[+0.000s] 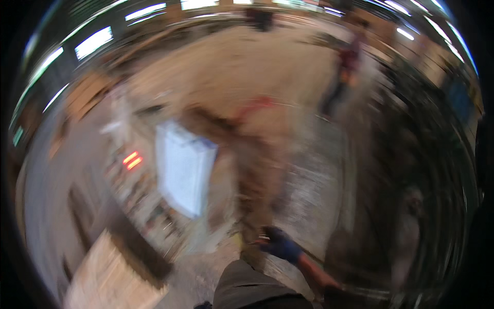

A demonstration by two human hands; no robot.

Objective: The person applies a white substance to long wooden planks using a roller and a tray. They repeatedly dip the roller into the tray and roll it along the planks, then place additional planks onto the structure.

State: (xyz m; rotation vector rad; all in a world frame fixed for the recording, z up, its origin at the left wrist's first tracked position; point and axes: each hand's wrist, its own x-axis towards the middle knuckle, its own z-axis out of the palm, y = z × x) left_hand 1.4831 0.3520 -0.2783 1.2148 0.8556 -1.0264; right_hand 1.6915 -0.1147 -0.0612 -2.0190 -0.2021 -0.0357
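My right hand (282,246), in a dark blue glove, reaches in from the lower right. Its fingers are near the lower end of a dark brown strip of ground (252,185). Motion blur hides whether the fingers hold anything. Just below the glove is my leg in dark trousers (258,287). My left hand cannot be made out; a small dark shape (203,305) at the bottom edge is too cropped to identify. Left of the strip stands a pale, box-like object (185,170), its kind unclear from the blur.
Two red lit bars (132,160) glow left of the pale object. A pale wooden block or stack (115,274) fills the lower left. A broad tan heap (239,58) lies ahead, with a red object (254,108) before it. Another person (349,65) stands ahead right.
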